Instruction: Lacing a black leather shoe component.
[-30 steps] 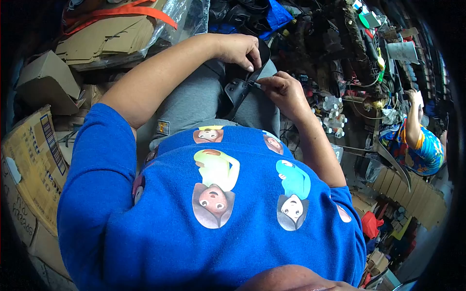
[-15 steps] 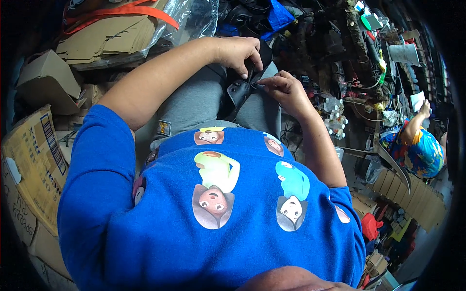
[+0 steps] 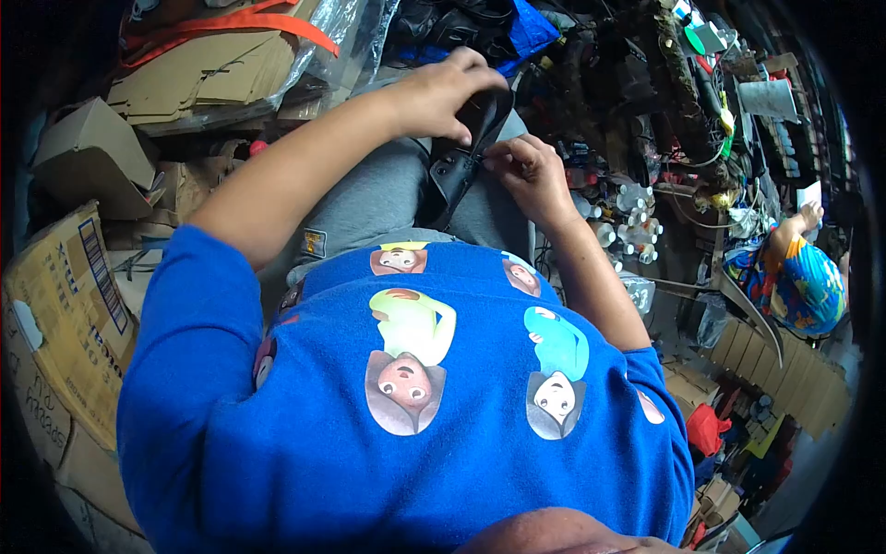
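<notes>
A black, leather-like piece [image 3: 447, 177] with small round eyelets rests between my knees, its pointed end toward me. Its far part curves up like a loop. My left hand [image 3: 448, 90] arches over that far part, thumb apart from the fingers, with the fingertips by the far edge and the thumb above the middle. On the other side, my right hand [image 3: 531, 175] pinches thumb and finger together close against the piece's right edge. Whatever sits in that pinch is too small to make out. Grey trousers [image 3: 365, 189] cover the legs beneath.
Flattened cardboard [image 3: 208, 78] with orange straps lies at far left, above an open carton [image 3: 97, 152]. Small bottles [image 3: 637, 217] cluster to the right. Another person [image 3: 803, 277] is at the far right. Black items on a blue sheet [image 3: 531, 37] lie ahead.
My left hand has lifted away from me, its fingers spreading from a tighter hold on the piece. My right hand has shifted slightly left, closer against the piece.
</notes>
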Available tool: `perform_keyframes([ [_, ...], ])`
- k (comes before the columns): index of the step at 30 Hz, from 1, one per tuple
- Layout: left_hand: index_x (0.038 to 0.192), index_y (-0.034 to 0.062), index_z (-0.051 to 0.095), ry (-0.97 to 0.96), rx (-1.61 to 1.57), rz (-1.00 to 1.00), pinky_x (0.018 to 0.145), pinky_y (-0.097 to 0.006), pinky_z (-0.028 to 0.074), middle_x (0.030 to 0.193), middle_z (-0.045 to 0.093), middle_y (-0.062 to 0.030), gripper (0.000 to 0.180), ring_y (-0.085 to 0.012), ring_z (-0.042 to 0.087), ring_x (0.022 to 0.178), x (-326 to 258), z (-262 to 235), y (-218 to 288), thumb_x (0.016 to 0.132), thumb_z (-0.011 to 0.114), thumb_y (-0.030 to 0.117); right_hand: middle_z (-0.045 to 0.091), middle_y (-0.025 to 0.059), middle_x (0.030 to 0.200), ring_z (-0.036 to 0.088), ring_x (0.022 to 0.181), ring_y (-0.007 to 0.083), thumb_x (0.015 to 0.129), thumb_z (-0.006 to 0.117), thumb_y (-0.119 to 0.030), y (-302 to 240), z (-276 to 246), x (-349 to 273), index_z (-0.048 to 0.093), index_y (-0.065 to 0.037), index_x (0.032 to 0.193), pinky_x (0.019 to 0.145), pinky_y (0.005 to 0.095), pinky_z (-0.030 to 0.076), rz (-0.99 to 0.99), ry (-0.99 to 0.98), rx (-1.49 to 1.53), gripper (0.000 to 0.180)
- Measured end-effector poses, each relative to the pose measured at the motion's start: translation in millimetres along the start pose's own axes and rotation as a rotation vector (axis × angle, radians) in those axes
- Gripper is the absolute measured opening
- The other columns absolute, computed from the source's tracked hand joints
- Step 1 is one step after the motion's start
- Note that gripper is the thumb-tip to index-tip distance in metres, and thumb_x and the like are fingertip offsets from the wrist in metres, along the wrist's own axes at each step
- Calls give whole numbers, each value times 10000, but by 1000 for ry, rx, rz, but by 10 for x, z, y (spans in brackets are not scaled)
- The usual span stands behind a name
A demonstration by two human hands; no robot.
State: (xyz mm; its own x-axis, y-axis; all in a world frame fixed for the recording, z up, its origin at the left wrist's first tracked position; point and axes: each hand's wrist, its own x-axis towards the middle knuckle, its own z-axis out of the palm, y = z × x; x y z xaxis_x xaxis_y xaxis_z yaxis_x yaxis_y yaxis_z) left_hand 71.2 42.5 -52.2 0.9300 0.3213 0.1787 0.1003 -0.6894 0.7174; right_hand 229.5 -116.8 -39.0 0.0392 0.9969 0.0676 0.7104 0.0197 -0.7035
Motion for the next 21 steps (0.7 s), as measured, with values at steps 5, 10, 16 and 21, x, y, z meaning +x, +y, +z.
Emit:
perform_keyframes([
  [5,964,57,625,-109,217,-26,842,-353,464,1077,505,-122,291,-312,564,929,-569,-276,-111,703,745,103,607,118,780,635,692,240,753,679,-12,-57,-74,-60,716,-91,941,627,315,505,63,-25,53,208],
  [10,904,15,580,415,461,-241,812,-371,448,917,535,-132,104,-309,551,881,-722,-663,-549,802,560,24,600,85,772,612,704,238,763,655,-30,-91,-11,-140,719,-121,944,698,360,463,30,-10,-73,213],
  [16,967,26,630,301,181,-219,807,-364,462,902,551,-142,174,-300,577,878,-821,-406,81,812,560,-11,591,44,814,580,850,221,784,624,-65,-175,72,-286,692,-185,1048,858,418,355,-32,28,-353,297],
  [21,957,37,657,250,98,-153,736,-355,486,894,566,-125,193,-295,597,814,-862,-48,287,780,609,-25,593,38,844,573,890,211,797,621,-98,-226,79,-286,674,-196,1084,866,423,340,-82,21,-469,308],
])
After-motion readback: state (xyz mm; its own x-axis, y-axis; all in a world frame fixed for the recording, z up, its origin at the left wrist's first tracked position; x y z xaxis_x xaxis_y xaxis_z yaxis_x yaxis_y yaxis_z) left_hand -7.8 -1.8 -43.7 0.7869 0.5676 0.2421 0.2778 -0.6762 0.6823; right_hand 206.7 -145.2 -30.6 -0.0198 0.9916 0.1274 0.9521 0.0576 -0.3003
